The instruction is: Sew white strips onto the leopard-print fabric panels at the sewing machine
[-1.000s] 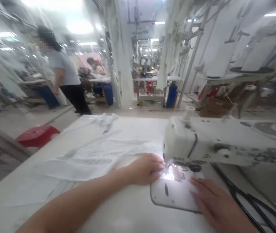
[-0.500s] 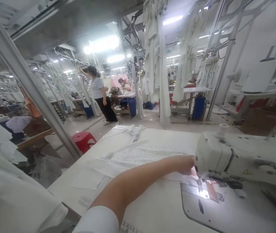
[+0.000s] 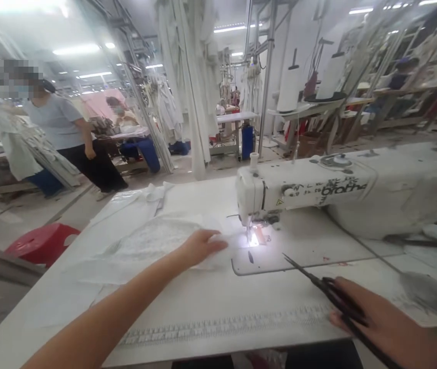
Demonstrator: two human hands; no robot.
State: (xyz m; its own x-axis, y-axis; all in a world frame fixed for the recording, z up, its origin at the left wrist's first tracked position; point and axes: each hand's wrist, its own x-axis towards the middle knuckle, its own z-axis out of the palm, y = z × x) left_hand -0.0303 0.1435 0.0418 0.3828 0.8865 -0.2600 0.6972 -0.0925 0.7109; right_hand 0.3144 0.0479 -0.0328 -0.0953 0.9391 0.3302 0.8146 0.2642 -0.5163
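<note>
My left hand [image 3: 201,247] is over the right end of a white patterned fabric piece [image 3: 153,238], thumb and forefinger apart. I cannot tell whether it touches the cloth. Just to its right is the lit needle area of a white sewing machine [image 3: 303,182], with a small orange-pink piece [image 3: 260,236] beside the presser foot. At lower right, my right hand [image 3: 380,312] grips dark scissors [image 3: 318,282] by the handles. Their narrow blades point up and left toward the machine's metal plate [image 3: 264,259]. Part of the right hand's fingers is hidden behind the handles.
A printed ruler strip [image 3: 218,325] runs along the table's front edge. More white cloth [image 3: 126,205] lies at the far left of the tabletop. A red stool [image 3: 43,243] stands left of the table. Beyond it a person [image 3: 59,118] stands near hanging garments.
The view has swung right. My left hand has drawn back leftward from the needle area. My right hand with the scissors has come into view at lower right.
</note>
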